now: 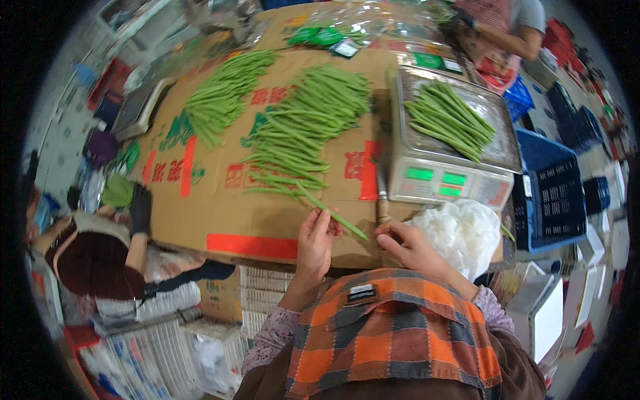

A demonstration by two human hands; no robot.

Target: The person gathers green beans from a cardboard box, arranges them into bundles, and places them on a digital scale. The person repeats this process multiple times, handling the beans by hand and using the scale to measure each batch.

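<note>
My left hand (316,242) pinches one long green bean (337,214) between thumb and fingers, its lower end slanting to the right. My right hand (407,245) is half curled, fingertips at the butt of a wooden-handled knife (383,207); whether they touch it I cannot tell. The knife lies with its blade pointing away from me. A spread pile of green beans (310,120) covers the middle of the cardboard table cover (220,200). To the right, a bundle of green beans (447,120) rests on the metal pan of a digital scale (450,175) with lit green displays.
A crumpled white plastic bag (457,232) sits beside my right forearm. Another bean pile (227,95) lies far left. Beyond the table's right edge stands a blue crate (552,190). Co-workers are at the left, where a gloved hand (141,210) shows, and at the far right.
</note>
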